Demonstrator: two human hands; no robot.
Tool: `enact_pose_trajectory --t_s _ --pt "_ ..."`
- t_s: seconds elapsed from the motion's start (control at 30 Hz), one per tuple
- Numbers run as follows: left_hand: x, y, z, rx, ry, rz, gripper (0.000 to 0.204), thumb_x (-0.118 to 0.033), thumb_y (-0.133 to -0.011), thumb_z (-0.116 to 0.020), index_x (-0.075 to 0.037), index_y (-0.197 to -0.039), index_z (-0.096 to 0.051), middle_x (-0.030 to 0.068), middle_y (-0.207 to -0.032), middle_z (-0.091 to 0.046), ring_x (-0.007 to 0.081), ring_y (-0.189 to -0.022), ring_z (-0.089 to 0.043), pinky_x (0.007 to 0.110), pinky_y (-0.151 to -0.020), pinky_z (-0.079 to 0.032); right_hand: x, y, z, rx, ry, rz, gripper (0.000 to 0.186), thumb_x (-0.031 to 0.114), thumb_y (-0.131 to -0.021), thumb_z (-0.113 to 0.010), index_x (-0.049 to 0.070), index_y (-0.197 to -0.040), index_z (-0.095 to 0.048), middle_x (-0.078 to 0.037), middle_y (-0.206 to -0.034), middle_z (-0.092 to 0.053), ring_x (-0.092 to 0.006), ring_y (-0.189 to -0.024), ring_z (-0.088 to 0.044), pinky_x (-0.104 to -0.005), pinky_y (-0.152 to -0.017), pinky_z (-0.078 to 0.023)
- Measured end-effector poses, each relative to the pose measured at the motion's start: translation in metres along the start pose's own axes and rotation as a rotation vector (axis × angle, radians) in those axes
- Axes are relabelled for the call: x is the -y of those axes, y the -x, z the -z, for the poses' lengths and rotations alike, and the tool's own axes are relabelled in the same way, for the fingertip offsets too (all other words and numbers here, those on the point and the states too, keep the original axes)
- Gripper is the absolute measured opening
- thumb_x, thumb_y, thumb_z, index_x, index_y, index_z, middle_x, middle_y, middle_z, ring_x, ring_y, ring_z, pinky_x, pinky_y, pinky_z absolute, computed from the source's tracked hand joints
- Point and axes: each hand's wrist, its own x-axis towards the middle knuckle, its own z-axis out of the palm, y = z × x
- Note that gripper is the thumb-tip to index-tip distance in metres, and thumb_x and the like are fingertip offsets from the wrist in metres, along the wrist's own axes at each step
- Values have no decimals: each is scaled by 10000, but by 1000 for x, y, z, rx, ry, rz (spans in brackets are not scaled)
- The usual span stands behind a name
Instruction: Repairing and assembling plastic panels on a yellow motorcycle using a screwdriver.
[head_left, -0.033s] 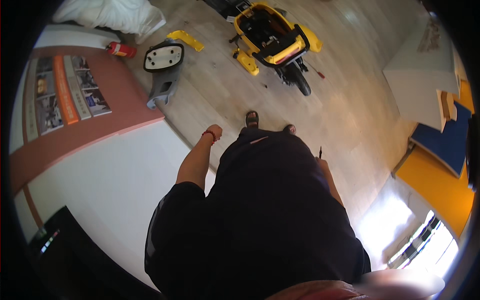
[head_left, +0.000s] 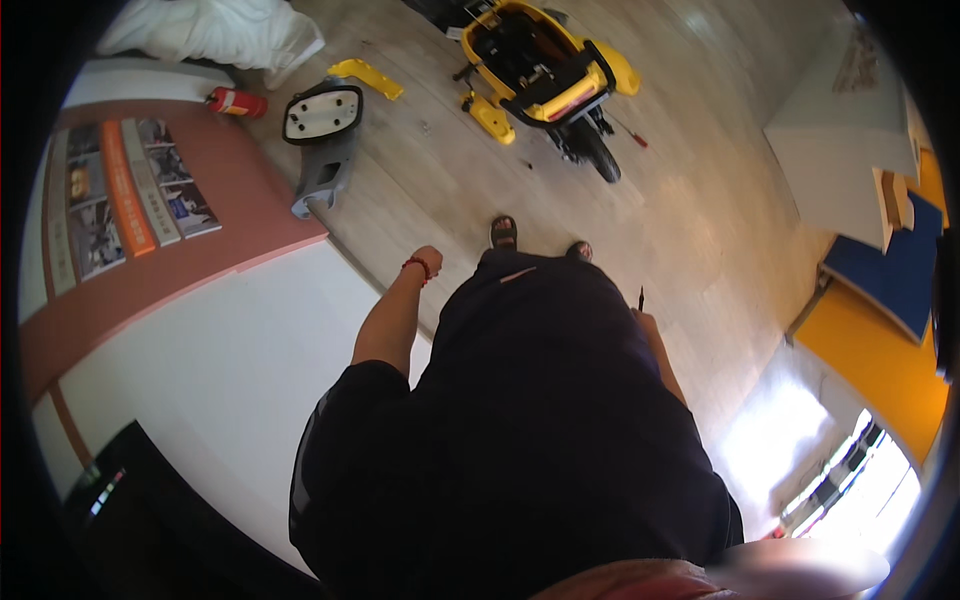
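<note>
My left hand (head_left: 428, 262) hangs at my left side, fingers curled in, with nothing seen sticking out of it. A red bead bracelet (head_left: 417, 268) circles that wrist. Beside my right hip, my right hand (head_left: 647, 324) is closed round a thin dark pointed tool (head_left: 641, 297); its tip points forward and its exact kind is too small to tell. Ahead on the floor stands a yellow scooter (head_left: 570, 108) with its seat off and its inside exposed. Neither hand touches it.
Left of the scooter lie a detached seat (head_left: 322, 114), a grey panel (head_left: 326, 178) and a yellow trim piece (head_left: 366, 76). A red-handled screwdriver (head_left: 637, 139) rests near the rear wheel. A fire extinguisher (head_left: 237, 101) stands by the wall. Grey cabinet (head_left: 840, 140) at right.
The scooter and the floor parts sit slightly higher in the picture, as my view has shifted a little. Both hands keep nearly the same place and hold.
</note>
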Motion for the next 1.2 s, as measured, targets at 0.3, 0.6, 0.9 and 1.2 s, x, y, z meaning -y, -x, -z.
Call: enact_pose_trajectory --t_s 0.3,0.6,0.9,1.2 --pt "-30 -21 24 62 80 61 281 -236 -863 -420 -15 -900 -590 93 -723 -612 185 -580 -577 321 -499 -463 -51 13 -12 34 -97 11 372 356 -835 -567 -14 -821 -604 -62 -655 -547 -191 -511 -479 -343 -471 -347" --pt "-112 14 -9 -133 187 -106 286 -222 -835 -439 -18 -756 -623 91 -611 -615 208 -539 -585 344 -492 -446 -77 -15 40 59 -71 -19 323 326 -852 -534 22 -754 -584 -42 -593 -508 -177 -494 -459 -333 -459 -339" --pt "-125 16 -117 40 -271 -8 202 -117 -817 -492 -4 -823 -659 129 -702 -654 235 -615 -639 361 -562 -515 -80 -57 141 -9 -269 -77 268 301 -855 -502 83 -705 -545 14 -535 -432 -118 -446 -400 -275 -436 -321" --pt "-212 20 -156 -173 -113 -165 285 -243 -848 -447 -7 -870 -606 98 -752 -633 175 -582 -603 297 -522 -472 -134 -90 206 59 -374 -205 273 299 -863 -497 83 -698 -524 13 -527 -416 -127 -433 -415 -272 -409 -326"
